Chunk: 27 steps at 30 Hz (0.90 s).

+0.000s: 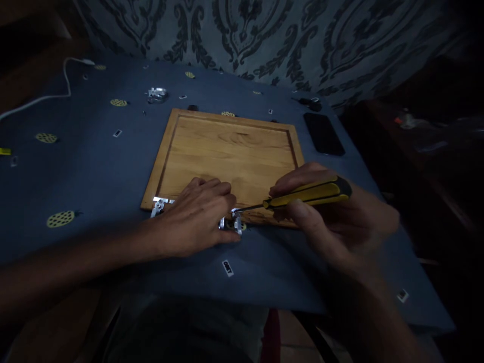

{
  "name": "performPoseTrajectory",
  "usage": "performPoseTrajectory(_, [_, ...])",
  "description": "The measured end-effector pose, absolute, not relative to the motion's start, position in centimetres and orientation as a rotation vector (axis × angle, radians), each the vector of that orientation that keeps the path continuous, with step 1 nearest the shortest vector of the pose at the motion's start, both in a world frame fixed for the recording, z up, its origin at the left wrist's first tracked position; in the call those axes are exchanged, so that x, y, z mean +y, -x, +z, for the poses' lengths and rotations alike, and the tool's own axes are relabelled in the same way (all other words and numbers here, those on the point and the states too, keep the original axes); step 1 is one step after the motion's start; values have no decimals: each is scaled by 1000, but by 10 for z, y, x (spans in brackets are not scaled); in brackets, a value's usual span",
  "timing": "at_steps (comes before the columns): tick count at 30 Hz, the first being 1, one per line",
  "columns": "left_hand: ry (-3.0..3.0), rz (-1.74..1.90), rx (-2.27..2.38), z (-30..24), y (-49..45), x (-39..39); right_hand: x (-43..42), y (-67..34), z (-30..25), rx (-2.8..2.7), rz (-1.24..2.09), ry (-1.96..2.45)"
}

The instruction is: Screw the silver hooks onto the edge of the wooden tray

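Note:
A wooden panel with a raised frame (227, 161) lies flat on the blue tablecloth. My left hand (200, 214) rests over its near edge, its thumb and fingers closed on a shiny metal hinge (237, 224). In my right hand (333, 222) is a screwdriver (308, 195) with a yellow and black handle. It slants nearly level, and its shaft reaches the hinge at the panel's edge; whether the tip sits in a screw is too small to tell. A second metal hinge (159, 205) is at the panel's near left corner, partly behind my left hand.
Loose metal hinge parts (157, 95) lie beyond the panel at the left. A black phone (324, 133) is to its right, with a small dark object (310, 103) behind. A white cable (68, 80) runs along the far left. Patterned fabric (245, 35) rises behind the table.

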<state>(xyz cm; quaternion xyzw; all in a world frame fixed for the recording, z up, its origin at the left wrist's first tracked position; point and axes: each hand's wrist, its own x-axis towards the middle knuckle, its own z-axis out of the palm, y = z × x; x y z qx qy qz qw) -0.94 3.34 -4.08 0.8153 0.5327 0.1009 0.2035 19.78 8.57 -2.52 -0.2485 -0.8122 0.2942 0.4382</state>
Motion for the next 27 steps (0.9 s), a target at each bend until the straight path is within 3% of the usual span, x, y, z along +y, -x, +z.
performPoseTrajectory(17, [-2260, 289, 1483, -41, 9, 33, 99, -199, -21, -2144, 732, 307])
performPoseTrajectory(27, [-2286, 316, 1471, -45, 10, 33, 95, -194, -21, -2117, 742, 362])
